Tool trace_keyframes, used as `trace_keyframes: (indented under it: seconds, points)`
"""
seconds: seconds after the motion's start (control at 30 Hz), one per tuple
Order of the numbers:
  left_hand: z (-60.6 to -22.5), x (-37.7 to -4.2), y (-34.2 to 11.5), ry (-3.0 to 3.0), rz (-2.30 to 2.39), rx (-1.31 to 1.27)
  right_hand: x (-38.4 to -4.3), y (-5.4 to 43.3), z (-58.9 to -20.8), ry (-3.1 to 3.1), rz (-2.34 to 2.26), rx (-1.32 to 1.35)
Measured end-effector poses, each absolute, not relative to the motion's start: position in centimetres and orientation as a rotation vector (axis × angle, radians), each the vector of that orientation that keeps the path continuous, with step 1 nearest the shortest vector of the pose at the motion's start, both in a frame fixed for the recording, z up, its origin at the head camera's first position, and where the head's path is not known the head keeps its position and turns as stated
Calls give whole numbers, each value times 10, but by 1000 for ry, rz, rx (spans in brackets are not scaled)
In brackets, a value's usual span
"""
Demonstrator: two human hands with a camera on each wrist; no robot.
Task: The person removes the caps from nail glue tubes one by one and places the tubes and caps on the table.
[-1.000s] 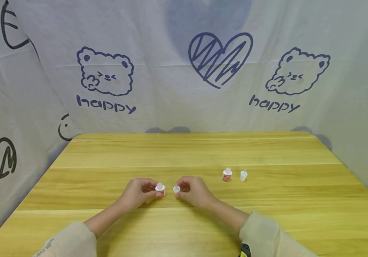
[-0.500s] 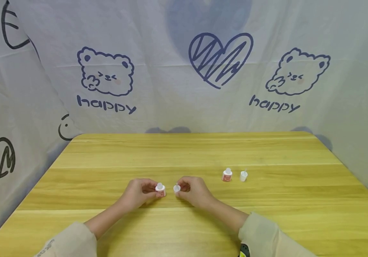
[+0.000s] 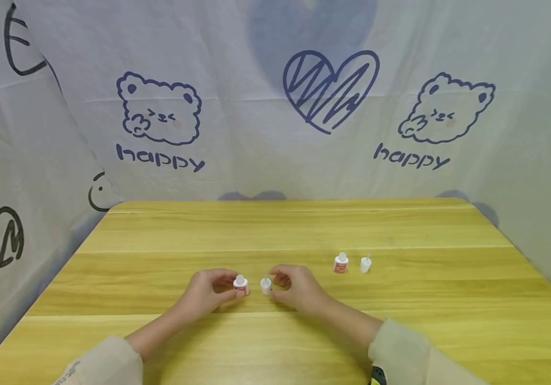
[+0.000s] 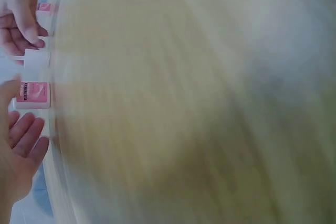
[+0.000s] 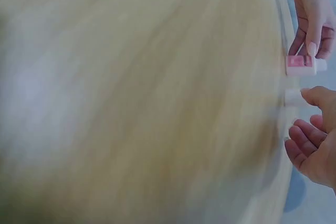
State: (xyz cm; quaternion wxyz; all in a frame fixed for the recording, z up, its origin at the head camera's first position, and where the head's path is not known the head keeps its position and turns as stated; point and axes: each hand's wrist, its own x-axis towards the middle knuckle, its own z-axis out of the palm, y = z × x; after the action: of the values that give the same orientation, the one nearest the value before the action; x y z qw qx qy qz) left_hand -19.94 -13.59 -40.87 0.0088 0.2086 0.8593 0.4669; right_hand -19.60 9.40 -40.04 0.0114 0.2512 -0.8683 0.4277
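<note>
A small white bottle (image 3: 240, 283) with a red label and a pale tip stands upright on the wooden table. My left hand (image 3: 206, 290) is at its left side, thumb in front and index finger behind, fingers loosely extended. The thumb overlaps the bottle in the left wrist view; whether it presses on it is unclear. Just right of the bottle stands a white cap (image 3: 266, 286), open end up, with a thin stem rising from it. My right hand (image 3: 301, 287) is beside this cap, thumb and index finger spread apart around its right side.
Farther back and to the right stand a second white bottle (image 3: 341, 264) with a red label and a second white cap (image 3: 365, 264) with a stem. The wooden table (image 3: 275, 230) ends at a printed curtain (image 3: 237, 123) behind it.
My right thumb and index finger have come off the cap, which now stands by itself. My left fingers have loosened slightly around the bottle. The second bottle and cap are unmoved.
</note>
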Motion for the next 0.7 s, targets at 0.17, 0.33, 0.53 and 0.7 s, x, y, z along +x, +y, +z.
trace_keyframes:
  seconds: [0.17,0.33,0.53,0.7]
  points:
    - [-403,-198,-138,2861,1388,623,-194,110,-385,-2743,1185,845]
    - [-393,-198,-143,2977,1251,735,-194,128,-368,-2733,1071,871]
    - [-377,-196,-148,3027,1084,762,-194,152,-350,-2599,884,870]
    - [-363,-197,-150,3084,964,814,-197,173,-339,-2531,811,810]
